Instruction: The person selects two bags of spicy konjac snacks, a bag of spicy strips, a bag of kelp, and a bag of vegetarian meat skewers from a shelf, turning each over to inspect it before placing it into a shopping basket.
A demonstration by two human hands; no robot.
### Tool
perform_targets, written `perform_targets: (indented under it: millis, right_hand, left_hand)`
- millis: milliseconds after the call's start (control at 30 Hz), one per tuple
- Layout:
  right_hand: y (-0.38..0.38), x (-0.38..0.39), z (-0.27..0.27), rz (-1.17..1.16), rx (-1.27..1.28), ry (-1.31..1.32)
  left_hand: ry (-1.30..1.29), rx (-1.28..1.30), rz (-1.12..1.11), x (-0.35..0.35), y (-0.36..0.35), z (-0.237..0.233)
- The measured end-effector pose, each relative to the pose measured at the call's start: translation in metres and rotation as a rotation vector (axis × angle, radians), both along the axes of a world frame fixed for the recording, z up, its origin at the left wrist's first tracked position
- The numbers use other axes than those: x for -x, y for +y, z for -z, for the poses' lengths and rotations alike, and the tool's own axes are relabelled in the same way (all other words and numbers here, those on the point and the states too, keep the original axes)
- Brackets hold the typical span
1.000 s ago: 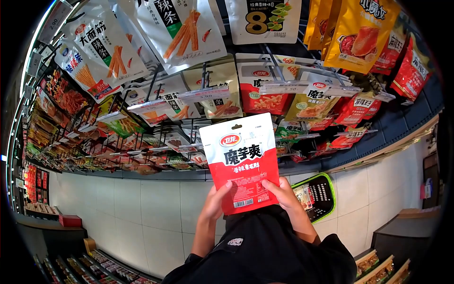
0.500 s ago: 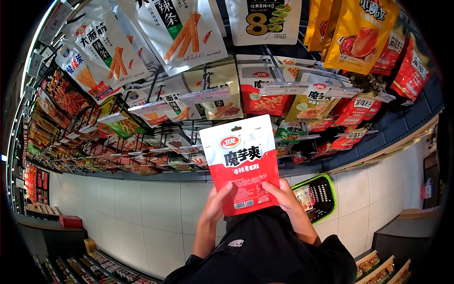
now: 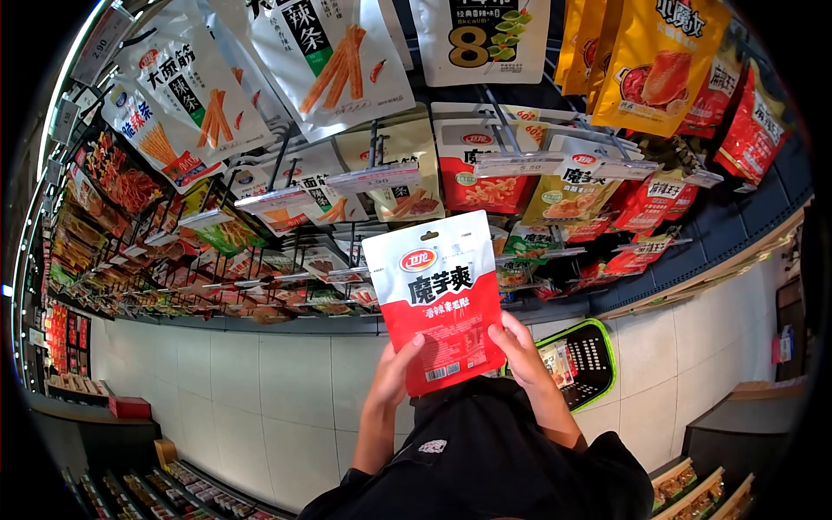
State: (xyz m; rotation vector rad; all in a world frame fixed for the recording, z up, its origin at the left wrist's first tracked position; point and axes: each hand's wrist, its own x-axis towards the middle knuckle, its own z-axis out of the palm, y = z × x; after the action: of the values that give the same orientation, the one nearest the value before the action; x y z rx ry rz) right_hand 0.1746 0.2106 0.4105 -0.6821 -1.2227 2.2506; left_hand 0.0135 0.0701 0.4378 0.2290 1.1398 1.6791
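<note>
Snack bag (image 3: pixel 438 299): white above, red below, held in front of the person's body with its printed face up to the camera; it tilts a little, with a hang slot near the top edge and a barcode near the bottom.
Left hand (image 3: pixel 400 364): pinching the bag's lower left side — thumb on the red front, the other fingers mostly hidden behind.
Right hand (image 3: pixel 520 351): pinching the lower right edge, thumb along the rim of the bag; how firmly it presses I cannot tell.
Clothing (image 3: pixel 494 468): black, below the bag, with a small pale patch (image 3: pixel 432 446).
Basket (image 3: pixel 594 368): black with a bright green rim, on the floor just beyond the right hand, a few packets (image 3: pixel 557 360) lying inside.
Floor (image 3: pixel 290 373): pale square tiles.
Hanging rack: rows of bags on hooks ahead — a big silver bag (image 3: pixel 338 74) showing brown sticks, a white bag (image 3: pixel 487 43) marked 8, yellow bags (image 3: pixel 663 74) to the right, then red bags (image 3: pixel 752 130) at the far right.
Price tags (image 3: pixel 568 165): clear-fronted strips at the hook ends, one reading 5.50.
Red box (image 3: pixel 129 406): on a dark counter at far left.
</note>
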Motion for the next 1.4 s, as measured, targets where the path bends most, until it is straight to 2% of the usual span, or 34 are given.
perform_targets:
  millis: [100, 200, 333, 433, 467, 500, 533, 600, 633, 667, 767, 800, 833, 867, 933, 1000, 1067, 1133, 1233, 1300, 1400]
  right_hand:
    - [0.004, 0.002, 0.001, 0.048, -0.143, 0.029]
    - [0.003, 0.005, 0.004, 0.177, -0.434, -0.110]
    - [-0.004, 0.004, -0.012, 0.070, -0.537, -0.133]
    - [-0.011, 0.006, -0.017, 0.007, -0.697, -0.119]
    - [-0.012, 0.007, -0.018, -0.011, -0.743, -0.096]
    - [-0.014, 0.008, -0.012, -0.054, -0.686, -0.038]
    - [-0.015, 0.008, -0.015, -0.081, -0.521, 0.038]
    - [-0.018, 0.008, -0.023, -0.133, -0.188, 0.185]
    - [-0.015, 0.006, -0.004, -0.142, -0.024, 0.004]
    - [-0.008, 0.001, 0.009, -0.244, 0.143, 0.026]
    - [-0.007, -0.007, 0.007, -0.295, 0.444, 0.498]
    - [-0.011, -0.005, 0.000, -0.216, 0.434, 0.479]
    - [-0.014, -0.004, -0.006, -0.138, 0.424, 0.459]
    - [-0.015, -0.002, -0.008, -0.061, 0.413, 0.440]
    - [-0.013, 0.000, -0.009, -0.099, 0.415, 0.435]
    - [-0.018, 0.001, -0.012, -0.095, 0.376, 0.431]
    - [-0.023, 0.002, -0.015, -0.133, 0.460, 0.462]
    - [-0.028, 0.003, -0.001, -0.175, 0.573, 0.507]
    - [-0.036, 0.003, 0.015, -0.204, 0.548, 0.418]
    - [-0.039, 0.001, 0.018, -0.244, 0.523, 0.324]
    - [-0.035, 0.009, 0.014, -0.258, 0.374, 0.167]
  left_hand:
    - [0.087, 0.007, -0.012, 0.001, 0.001, -0.005]
    - [0.143, 0.003, -0.019, 0.001, 0.001, -0.007]
    - [0.182, -0.018, 0.051, 0.000, -0.003, -0.010]
    - [0.267, -0.114, 0.219, -0.001, -0.006, -0.012]
    - [0.217, -0.209, 0.295, -0.003, -0.005, -0.015]
    - [0.167, -0.304, 0.369, -0.005, -0.004, -0.019]
    - [0.117, -0.400, 0.444, -0.007, 0.000, -0.028]
    - [0.187, -0.410, 0.536, -0.006, 0.006, -0.035]
    - [0.201, -0.415, 0.549, -0.005, 0.006, -0.033]
    - [0.216, -0.421, 0.563, -0.004, 0.007, -0.032]
    - [0.178, -0.359, 0.170, -0.005, -0.001, -0.019]
    - [0.164, -0.322, 0.045, -0.003, -0.001, -0.015]
    - [0.134, -0.314, -0.211, -0.005, 0.003, -0.014]
    - [0.301, -0.218, -0.312, -0.001, 0.005, -0.012]
    - [0.468, -0.111, -0.370, 0.006, 0.006, -0.010]
    - [0.331, -0.143, -0.221, 0.008, 0.005, -0.010]
    - [0.206, -0.173, -0.073, 0.005, 0.002, -0.007]
    - [0.111, -0.094, 0.017, -0.003, 0.002, 0.004]
    - [0.068, -0.061, -0.207, -0.008, 0.007, 0.019]
    - [0.093, -0.047, -0.349, -0.007, 0.007, 0.013]
    - [0.180, -0.042, -0.366, 0.008, -0.002, 0.013]
